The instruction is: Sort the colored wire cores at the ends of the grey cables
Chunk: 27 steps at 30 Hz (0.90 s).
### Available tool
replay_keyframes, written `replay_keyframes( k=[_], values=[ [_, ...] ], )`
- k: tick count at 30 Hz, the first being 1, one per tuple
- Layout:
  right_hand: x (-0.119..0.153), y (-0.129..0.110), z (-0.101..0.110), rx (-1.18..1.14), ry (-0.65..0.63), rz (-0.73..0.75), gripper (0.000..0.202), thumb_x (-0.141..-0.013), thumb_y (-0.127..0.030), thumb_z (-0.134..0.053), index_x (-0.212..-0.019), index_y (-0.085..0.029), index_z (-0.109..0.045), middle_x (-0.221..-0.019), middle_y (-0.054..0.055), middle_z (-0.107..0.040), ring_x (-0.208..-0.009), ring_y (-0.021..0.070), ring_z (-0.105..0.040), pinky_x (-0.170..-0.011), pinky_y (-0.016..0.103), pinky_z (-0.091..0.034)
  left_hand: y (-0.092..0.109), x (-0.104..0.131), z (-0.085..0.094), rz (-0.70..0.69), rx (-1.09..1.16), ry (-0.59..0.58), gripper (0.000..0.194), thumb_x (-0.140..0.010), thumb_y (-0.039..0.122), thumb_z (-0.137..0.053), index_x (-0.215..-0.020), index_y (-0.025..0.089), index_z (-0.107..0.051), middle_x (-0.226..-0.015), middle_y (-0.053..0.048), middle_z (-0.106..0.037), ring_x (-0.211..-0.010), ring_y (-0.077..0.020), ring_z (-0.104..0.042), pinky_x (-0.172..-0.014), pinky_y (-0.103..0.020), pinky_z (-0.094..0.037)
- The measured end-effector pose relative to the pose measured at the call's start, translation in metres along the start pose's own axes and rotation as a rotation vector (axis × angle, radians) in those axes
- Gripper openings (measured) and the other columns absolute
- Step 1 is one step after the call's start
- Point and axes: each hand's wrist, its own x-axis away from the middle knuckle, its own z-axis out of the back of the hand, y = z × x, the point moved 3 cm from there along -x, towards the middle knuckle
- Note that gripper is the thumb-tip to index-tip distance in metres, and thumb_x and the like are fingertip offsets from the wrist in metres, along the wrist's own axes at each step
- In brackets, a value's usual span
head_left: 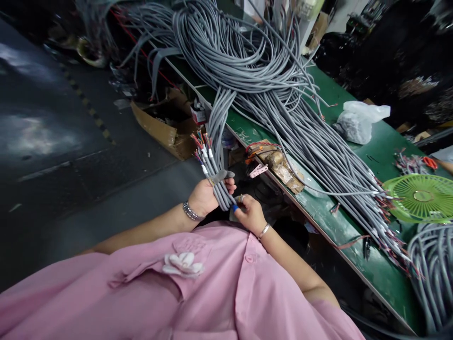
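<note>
My left hand (208, 194) is wrapped round a bundle of grey cables (220, 188), with grey covers on some of its fingers. The stripped ends (203, 145) of the bundle, with coloured wires and white sleeves, point up and away from me. The cables bend just beside my hands, and more of them run up to the green table. My right hand (250, 213) is closed at the lower right of that bend, a blue band on one finger; what lies between its fingertips is hidden.
A large pile of grey cables (226, 61) covers the green table (378, 269). A green fan (423, 196), a plastic bag (363, 122) and a taped brown block (283, 167) lie there too. An open cardboard box (161, 130) stands beside the table.
</note>
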Motion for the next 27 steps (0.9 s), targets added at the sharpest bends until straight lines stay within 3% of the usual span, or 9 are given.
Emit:
replay_keyframes(
  k=[6, 12, 15, 18, 23, 27],
  values=[
    [0.002, 0.007, -0.002, -0.093, 0.013, -0.074, 0.002, -0.081, -0.023, -0.053, -0.083, -0.021, -0.054, -0.068, -0.003, -0.051, -0.060, 0.0135, -0.043, -0.059, 0.025, -0.034, 0.000, 0.006, -0.005, 0.024, -0.060, -0.016, 0.016, -0.079, 0.022, -0.062, -0.086, 0.010, -0.071, -0.077, -0.011, -0.073, -0.076, -0.0247, -0.071, -0.076, -0.041, -0.057],
    [0.003, 0.013, 0.002, -0.098, 0.013, -0.001, 0.025, -0.092, -0.038, -0.045, -0.077, -0.021, -0.054, -0.073, 0.000, -0.049, -0.068, 0.0148, -0.044, -0.065, 0.027, -0.034, 0.013, 0.014, 0.004, 0.042, -0.084, -0.052, 0.025, -0.083, 0.023, -0.054, -0.093, 0.008, -0.070, -0.096, -0.019, -0.072, -0.087, -0.0268, -0.070, -0.075, -0.038, -0.057],
    [0.006, 0.016, 0.005, -0.089, -0.042, 0.012, 0.026, -0.093, -0.039, -0.042, -0.079, -0.022, -0.056, -0.075, 0.001, -0.051, -0.069, 0.0153, -0.045, -0.067, 0.027, -0.035, 0.031, 0.019, 0.018, -0.016, -0.072, 0.004, 0.025, -0.084, 0.022, -0.051, -0.089, 0.008, -0.071, -0.087, -0.017, -0.072, -0.068, -0.0210, -0.068, -0.058, -0.031, -0.054],
    [0.007, 0.022, 0.009, -0.001, -0.116, 0.038, 0.025, -0.093, -0.037, -0.043, -0.078, -0.022, -0.056, -0.075, 0.001, -0.052, -0.068, 0.0151, -0.045, -0.066, 0.026, -0.034, 0.051, 0.025, 0.027, -0.115, -0.024, -0.001, 0.026, -0.086, 0.023, -0.049, -0.081, 0.009, -0.069, -0.064, -0.008, -0.064, -0.045, -0.0105, -0.053, -0.044, -0.022, -0.043],
    [0.009, 0.054, 0.005, 0.201, -0.196, 0.022, 0.018, -0.091, -0.029, -0.045, -0.078, -0.022, -0.055, -0.076, 0.001, -0.055, -0.067, 0.0150, -0.047, -0.064, 0.026, -0.033, 0.079, 0.042, 0.023, -0.178, 0.052, -0.099, 0.022, -0.087, 0.021, -0.048, -0.079, 0.010, -0.066, -0.053, 0.001, -0.045, -0.038, -0.0040, -0.038, -0.041, -0.018, -0.035],
    [0.014, 0.083, 0.001, 0.223, -0.180, -0.060, 0.016, -0.091, -0.027, -0.046, -0.084, -0.021, -0.060, -0.082, 0.003, -0.059, -0.072, 0.0159, -0.051, -0.067, 0.026, -0.036, 0.093, 0.050, 0.017, -0.245, 0.051, -0.145, 0.018, -0.085, 0.020, -0.051, -0.076, 0.011, -0.064, -0.052, 0.002, -0.041, -0.037, -0.0037, -0.036, -0.040, -0.019, -0.034]
  ],
)
